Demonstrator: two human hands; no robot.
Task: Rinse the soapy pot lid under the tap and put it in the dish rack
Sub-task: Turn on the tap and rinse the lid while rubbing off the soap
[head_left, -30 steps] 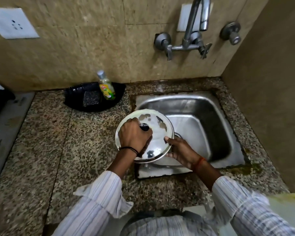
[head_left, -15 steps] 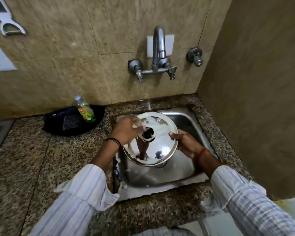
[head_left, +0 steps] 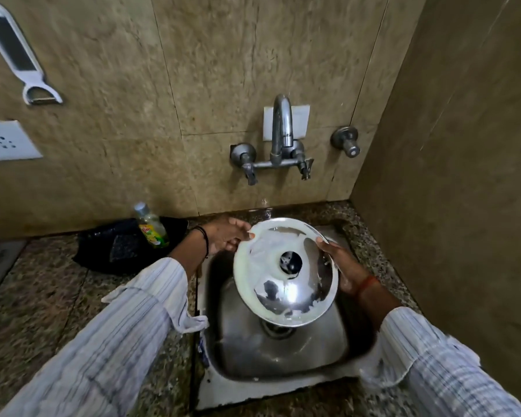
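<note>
The round steel pot lid [head_left: 295, 299] with a black knob is tilted over the steel sink [head_left: 283, 359], white suds covering its upper and left parts. My right hand [head_left: 345, 267] grips its right rim. My left hand [head_left: 223, 236] is at the upper-left rim with its fingers spread and the palm showing, and only a fingertip touches the edge. The wall tap [head_left: 282, 130] stands above and behind the lid, and I see no stream from its spout. No dish rack is in view.
A dish soap bottle [head_left: 152, 228] stands in a black tray [head_left: 115, 251] on the granite counter left of the sink. A side wall rises close on the right. A peeler [head_left: 15, 52] hangs on the tiled back wall.
The lid has moved right, from the counter edge to over the sink, and tilted toward me. My left hand slid off the lid's top to its upper-left rim. The view has tilted up.
</note>
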